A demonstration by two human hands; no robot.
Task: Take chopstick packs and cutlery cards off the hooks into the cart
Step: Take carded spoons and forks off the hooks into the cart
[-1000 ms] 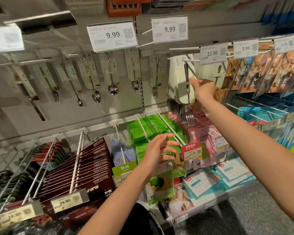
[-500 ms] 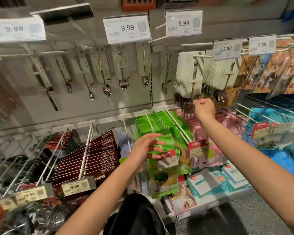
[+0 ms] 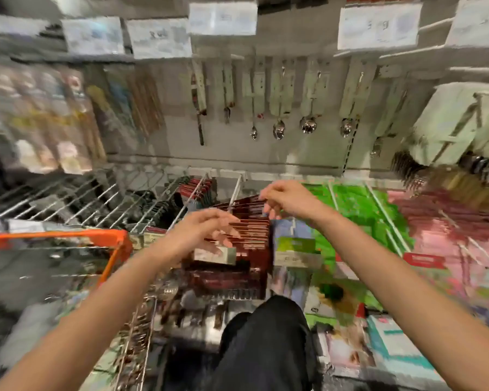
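The cart [image 3: 112, 238], identified by its orange rim, stands at the left; motion blur prevents any reading of its contents. The left hand [image 3: 201, 235] hovers over the dark red chopstick packs [image 3: 249, 230] with fingers spread, gripping nothing. The right hand [image 3: 285, 200] reaches the rear of the same row, fingers loosely curled; whether it pinches a pack cannot be determined. The cutlery cards [image 3: 281, 94] remain hanging above. Judged status: most removal is still outstanding.
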